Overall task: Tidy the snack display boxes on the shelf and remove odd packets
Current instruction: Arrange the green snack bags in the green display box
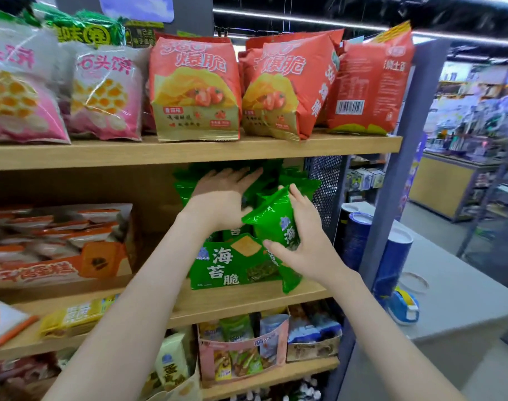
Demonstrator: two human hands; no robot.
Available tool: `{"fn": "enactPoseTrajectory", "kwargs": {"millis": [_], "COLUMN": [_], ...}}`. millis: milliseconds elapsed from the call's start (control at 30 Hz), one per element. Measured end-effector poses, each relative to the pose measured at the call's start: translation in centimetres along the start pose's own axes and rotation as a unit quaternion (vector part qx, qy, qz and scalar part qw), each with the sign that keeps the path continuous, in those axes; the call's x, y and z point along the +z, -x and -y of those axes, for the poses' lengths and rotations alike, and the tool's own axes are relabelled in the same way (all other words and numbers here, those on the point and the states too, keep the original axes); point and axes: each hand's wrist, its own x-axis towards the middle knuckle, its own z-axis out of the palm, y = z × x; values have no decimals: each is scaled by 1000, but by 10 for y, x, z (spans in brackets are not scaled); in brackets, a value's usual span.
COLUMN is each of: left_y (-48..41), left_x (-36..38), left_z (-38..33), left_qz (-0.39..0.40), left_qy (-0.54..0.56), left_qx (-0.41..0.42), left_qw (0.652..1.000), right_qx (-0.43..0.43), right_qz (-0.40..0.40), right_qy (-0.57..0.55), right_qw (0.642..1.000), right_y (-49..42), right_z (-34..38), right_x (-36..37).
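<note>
On the top shelf at the far left stand pink bags (105, 94), and below them, on the middle shelf (247, 302), an orange display box (58, 256) holds stacked orange-and-white packets. Further along the top shelf, red chip bags (194, 88) stand upright, the one furthest right turned to show its barcode. Under them, the left hand (222, 195) reaches into the back of the green display box (226, 264), its grip spread, with straight fingers lying flat on the green packets standing there. The box sits on the middle shelf near its right end. Just right of that hand, a green packet (276, 218) is tilted above the box's front corner. The right hand (304, 241) has it in its grip, thumb against the lower edge and fingers at the upper edge. Beyond the shelf post, blue tubes (391, 256) and a blue tape dispenser (403, 308) stand on a grey surface (449, 299).
</note>
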Motion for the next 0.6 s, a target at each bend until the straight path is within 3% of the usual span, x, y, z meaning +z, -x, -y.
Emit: {"fn": "enactPoseTrajectory", "kwargs": {"millis": [267,433,600], "left_y": [-6,21,45], "left_x": [-14,-16,-13], "left_z": [-10,-20,-23], "left_qz": [49,-10,-44], "left_qy": [-35,-30,-14], "left_qx": [-24,-38,-22], "left_qw": [998,999,999], "right_qx": [-25,-13,15], "right_qz": [-2,19,-11], "right_qy": [79,21,-6], "right_qw": [997,1000,1000], "right_y": [2,6,11], "right_z": [-6,-7,-16], "right_x": [1,2,7]}}
